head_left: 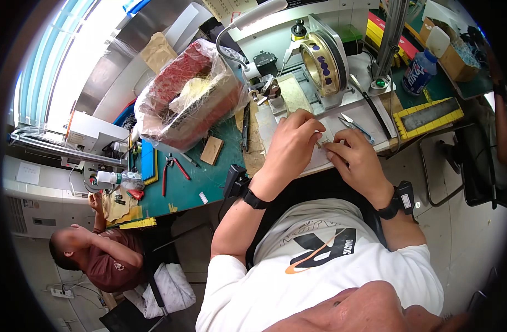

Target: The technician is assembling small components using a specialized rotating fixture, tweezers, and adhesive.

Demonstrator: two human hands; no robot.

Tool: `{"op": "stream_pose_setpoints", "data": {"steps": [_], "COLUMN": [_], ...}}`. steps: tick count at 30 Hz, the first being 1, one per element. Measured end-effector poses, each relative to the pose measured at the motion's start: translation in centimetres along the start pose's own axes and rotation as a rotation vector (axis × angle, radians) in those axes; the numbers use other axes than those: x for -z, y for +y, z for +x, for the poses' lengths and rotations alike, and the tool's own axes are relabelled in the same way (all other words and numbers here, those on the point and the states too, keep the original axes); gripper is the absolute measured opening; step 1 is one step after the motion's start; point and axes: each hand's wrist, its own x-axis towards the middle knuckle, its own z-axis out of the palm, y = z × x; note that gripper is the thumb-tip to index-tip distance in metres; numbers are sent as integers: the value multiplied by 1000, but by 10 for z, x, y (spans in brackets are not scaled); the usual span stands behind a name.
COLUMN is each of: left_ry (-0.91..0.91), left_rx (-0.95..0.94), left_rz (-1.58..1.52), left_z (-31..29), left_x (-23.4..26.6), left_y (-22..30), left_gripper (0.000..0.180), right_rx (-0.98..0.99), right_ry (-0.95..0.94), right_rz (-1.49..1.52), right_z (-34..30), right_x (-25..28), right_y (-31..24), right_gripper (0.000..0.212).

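Note:
Both my hands are close together over the pale work surface [331, 126] at the front of a small bench machine. My left hand [291, 143] has its fingers bent and pinched at the tips. Across from it, my right hand [354, 159] pinches with thumb and forefinger. Something tiny and pale seems to sit between the fingertips, too small to name. Just beyond the right hand lies a pair of fine-pointed tweezers or snips [357, 128] with bluish handles. The machine's gold-coloured wheel [321, 65] with dark spots stands upright behind the hands.
A plastic-lined red box [173, 105] holds tangled fibres. Red-handled pliers [165, 176] and a wooden block [211, 150] lie on the green mat [195, 180]. A lamp [259, 14] overhangs the machine. At right are a blue bottle [420, 72] and yellow-edged tray [429, 117]. Another person [112, 260] sits at left.

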Motion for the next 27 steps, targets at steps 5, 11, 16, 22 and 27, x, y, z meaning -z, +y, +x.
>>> {"op": "stream_pose_setpoints", "data": {"steps": [5,11,16,22,27], "left_ry": [-199,-273,-239,-109,27], "left_rx": [-100,-169,-198,-218,-239], "left_rz": [77,94,252,299,256], "left_z": [12,21,19,12,6], "left_x": [-3,1,3,6,3], "left_y": [-7,-7,-2,6,12], "left_gripper": [18,18,21,19,19], "right_rx": [7,27,-33,-305,-323], "right_ry": [28,50,154,173,176], "right_rz": [-1,-9,80,268,333], "right_z": [-2,-2,-7,4,13], "right_x": [-3,-4,-9,0,-1], "right_y": [3,5,12,-5,-2], "right_gripper": [19,16,17,11,15]}}
